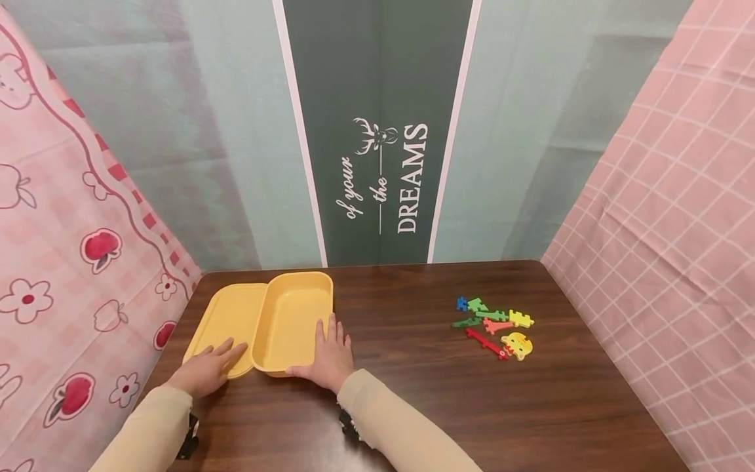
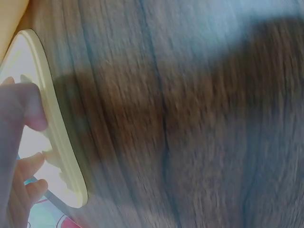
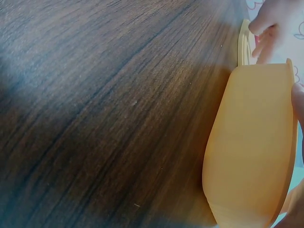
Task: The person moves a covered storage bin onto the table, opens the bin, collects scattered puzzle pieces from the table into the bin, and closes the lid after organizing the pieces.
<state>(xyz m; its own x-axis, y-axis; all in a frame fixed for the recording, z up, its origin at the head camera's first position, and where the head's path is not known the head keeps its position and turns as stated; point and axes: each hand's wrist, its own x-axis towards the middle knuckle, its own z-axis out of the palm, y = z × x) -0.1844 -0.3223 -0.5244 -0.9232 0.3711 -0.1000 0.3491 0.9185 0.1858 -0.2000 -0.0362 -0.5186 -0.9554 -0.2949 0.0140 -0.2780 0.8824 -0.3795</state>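
Note:
A shallow yellow box (image 1: 293,321) stands on the table with its hollow side up. My right hand (image 1: 330,357) lies over its near right corner, thumb at the front rim and fingers stretched along the right side. In the right wrist view the box's outer wall (image 3: 251,137) fills the right side, the thumb (image 3: 298,97) touching its rim. Left of the box is a flat yellow lid (image 1: 227,321), its right edge against or under the box. My left hand (image 1: 206,370) rests on the lid's near part with spread fingers; the left wrist view shows the lid's edge (image 2: 57,109) beside them.
Colourful jigsaw-like pieces lie on the right of the brown table (image 1: 401,393): a yellow animal head (image 1: 517,345), a red strip (image 1: 486,343), a green strip (image 1: 492,316), a blue piece (image 1: 462,303) and others. Patterned cloths hang around the table's back and sides.

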